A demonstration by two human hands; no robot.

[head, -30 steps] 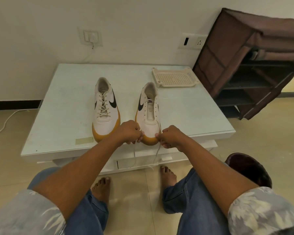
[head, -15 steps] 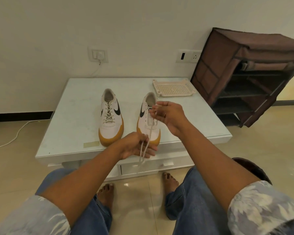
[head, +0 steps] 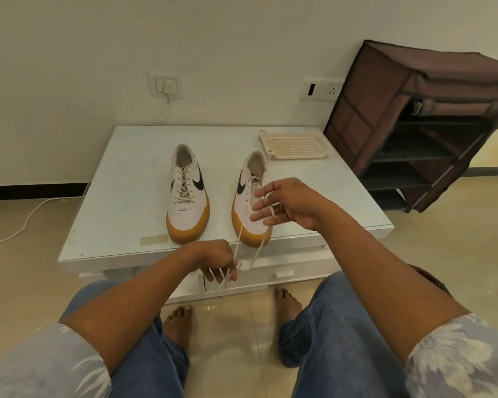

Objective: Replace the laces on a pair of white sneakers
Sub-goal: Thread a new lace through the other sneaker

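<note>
White table (head: 127, 196) holds the sneakers (head: 188, 193); your left hand (head: 217, 262), 6 o'clock, curls round the lace (head: 238, 241); right hand (head: 288, 205) hooks it taut over spread fingers (head: 259, 207).

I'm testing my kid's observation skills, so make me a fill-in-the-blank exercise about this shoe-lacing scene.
1. The laced sneaker stands to the ____ of the unlaced sneaker.
2. A loose white ____ reaches from the left hand up to the fingers of the right hand.
3. The perforated tray lies on the ____, behind the unlaced sneaker.

Missing words: left; lace; table.
</note>
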